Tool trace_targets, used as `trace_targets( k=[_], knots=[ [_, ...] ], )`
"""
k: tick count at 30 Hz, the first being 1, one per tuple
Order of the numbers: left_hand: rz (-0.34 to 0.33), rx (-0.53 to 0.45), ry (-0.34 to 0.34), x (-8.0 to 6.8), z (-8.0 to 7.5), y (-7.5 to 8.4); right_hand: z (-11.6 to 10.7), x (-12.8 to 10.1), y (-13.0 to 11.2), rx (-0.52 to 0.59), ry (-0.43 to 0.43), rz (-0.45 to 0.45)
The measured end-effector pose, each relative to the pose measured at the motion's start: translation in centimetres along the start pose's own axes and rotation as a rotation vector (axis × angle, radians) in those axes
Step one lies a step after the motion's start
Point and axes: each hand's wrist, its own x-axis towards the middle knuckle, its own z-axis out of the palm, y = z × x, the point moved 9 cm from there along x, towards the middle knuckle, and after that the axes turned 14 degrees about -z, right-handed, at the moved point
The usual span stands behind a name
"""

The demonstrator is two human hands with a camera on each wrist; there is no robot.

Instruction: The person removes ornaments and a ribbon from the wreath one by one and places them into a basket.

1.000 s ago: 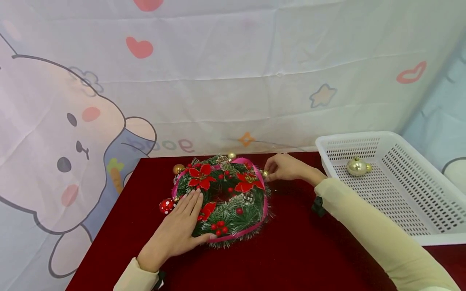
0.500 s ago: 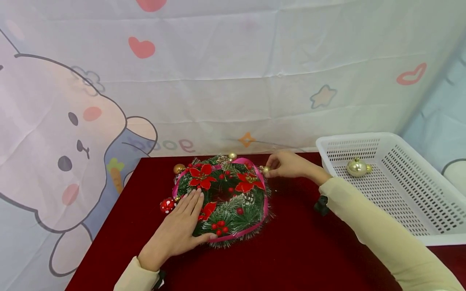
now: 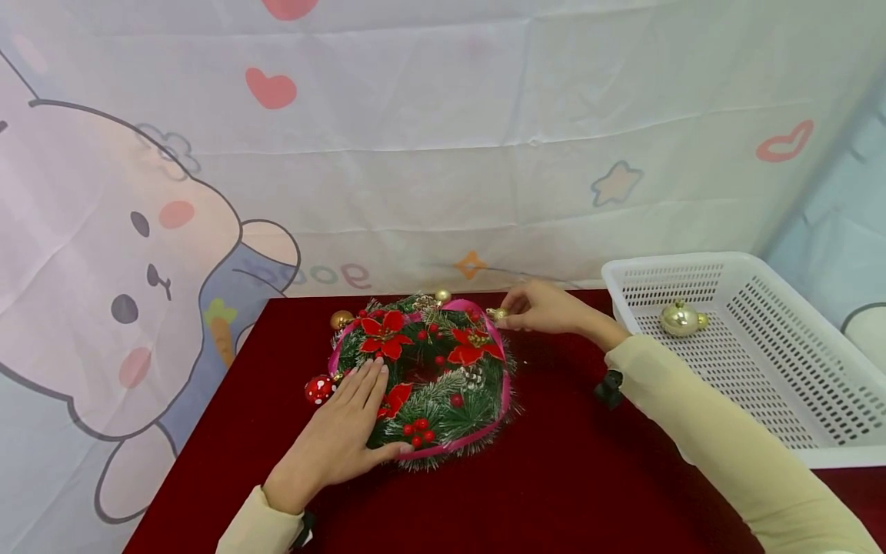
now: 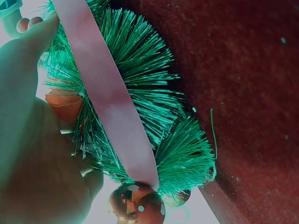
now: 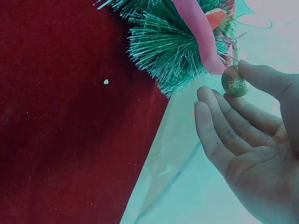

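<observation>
The wreath [image 3: 422,381] lies at the middle of the frame and is pinned flat by the left hand [image 3: 339,438], whose straight fingers are pressed on its lower-left arc so it cannot slide. At its upper-right edge a small gold glitter ball [image 5: 234,81] is pinched by the right hand [image 3: 543,309]. Everything is set on a dark red cloth-covered table [image 3: 554,477]; a white basket [image 3: 817,454] holding a gold bauble [image 3: 678,318] is seen at right, before a cartoon backdrop [image 3: 138,231].
</observation>
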Motion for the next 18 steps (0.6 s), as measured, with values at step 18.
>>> trace_targets(
  k=[18],
  knots=[
    [-0.01,-0.007,-0.009,0.03,-0.03,-0.02,-0.02,1.02,0.2,-0.004,0.042,0.062]
  ],
)
